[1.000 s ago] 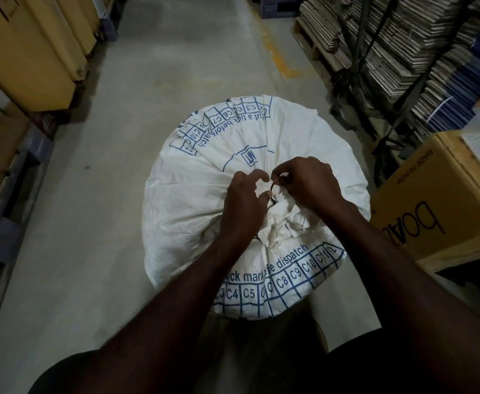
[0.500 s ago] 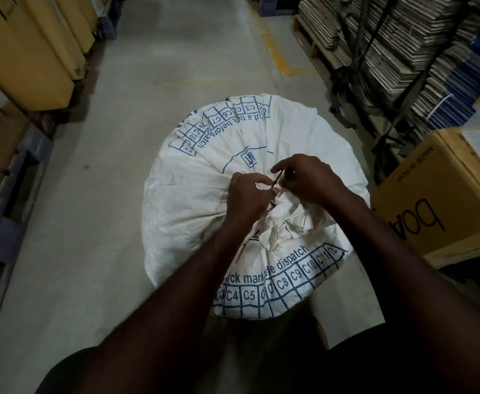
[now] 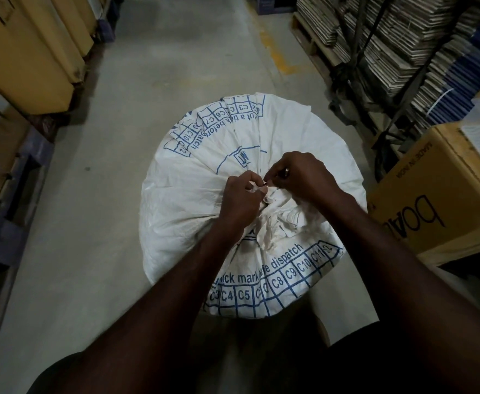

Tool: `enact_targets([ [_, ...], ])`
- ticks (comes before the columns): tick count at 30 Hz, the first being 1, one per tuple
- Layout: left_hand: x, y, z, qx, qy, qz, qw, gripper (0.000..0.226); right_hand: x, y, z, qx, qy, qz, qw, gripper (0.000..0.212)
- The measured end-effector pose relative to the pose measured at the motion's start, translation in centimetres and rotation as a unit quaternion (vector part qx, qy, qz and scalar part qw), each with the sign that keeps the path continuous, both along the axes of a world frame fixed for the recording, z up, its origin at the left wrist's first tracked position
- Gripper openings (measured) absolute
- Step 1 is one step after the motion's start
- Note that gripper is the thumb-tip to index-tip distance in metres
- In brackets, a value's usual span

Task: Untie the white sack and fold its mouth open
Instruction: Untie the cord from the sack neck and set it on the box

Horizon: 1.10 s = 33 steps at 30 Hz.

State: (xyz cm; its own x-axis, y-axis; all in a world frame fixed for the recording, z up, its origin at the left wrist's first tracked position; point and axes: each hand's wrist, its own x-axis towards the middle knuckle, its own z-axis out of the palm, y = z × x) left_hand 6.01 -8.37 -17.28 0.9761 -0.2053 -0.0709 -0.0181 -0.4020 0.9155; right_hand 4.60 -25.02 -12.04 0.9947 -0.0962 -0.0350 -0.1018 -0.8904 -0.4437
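A big white sack [image 3: 193, 194] with blue printed boxes stands on the floor right in front of me, full and round. Its mouth is gathered into a bunched knot [image 3: 274, 220] at the top centre, with crumpled fabric ends hanging toward me. My left hand [image 3: 240, 203] pinches a bit of white fabric at the knot. My right hand [image 3: 301, 180] sits close beside it, fingertips pinched on a thin dark tie at the same spot. The tie itself is mostly hidden under my fingers.
A brown cardboard box [image 3: 443, 194] stands close to the sack's right side. Stacks of flattened cartons on a pallet rack [image 3: 389, 46] fill the far right. Yellow-wrapped bundles [image 3: 25, 55] line the left. A grey concrete aisle [image 3: 176, 52] runs ahead.
My right hand's fingertips have come back down to the knot, right beside my left thumb. The short dark tie seen stretched between them half a second ago is now hidden.
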Motion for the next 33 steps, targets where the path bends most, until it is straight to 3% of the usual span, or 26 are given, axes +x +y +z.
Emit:
enact_targets([
  [7,-0.2,-0.1,0.3,0.064,-0.067,-0.011,0.996,0.009,0.1,-0.5,0.0,-0.006,0.031,0.024,0.999,0.027],
  [14,-0.8,1.6,-0.1,-0.059,-0.042,0.002,0.997,0.010,0.2,-0.5,0.1,0.017,0.021,0.031,0.999,0.017],
  [22,-2.6,3.2,0.8,-0.012,-0.056,-0.116,0.992,0.007,0.3,-0.3,-0.1,0.043,0.015,-0.020,0.999,0.013],
  [28,-3.4,4.5,1.1,-0.021,-0.054,-0.065,0.996,0.005,0.2,0.3,0.5,0.067,0.017,-0.013,0.998,0.010],
  [33,-3.2,4.2,2.8,-0.088,-0.007,-0.031,0.996,0.005,-0.2,0.0,1.3,0.066,-0.002,0.000,0.998,0.017],
])
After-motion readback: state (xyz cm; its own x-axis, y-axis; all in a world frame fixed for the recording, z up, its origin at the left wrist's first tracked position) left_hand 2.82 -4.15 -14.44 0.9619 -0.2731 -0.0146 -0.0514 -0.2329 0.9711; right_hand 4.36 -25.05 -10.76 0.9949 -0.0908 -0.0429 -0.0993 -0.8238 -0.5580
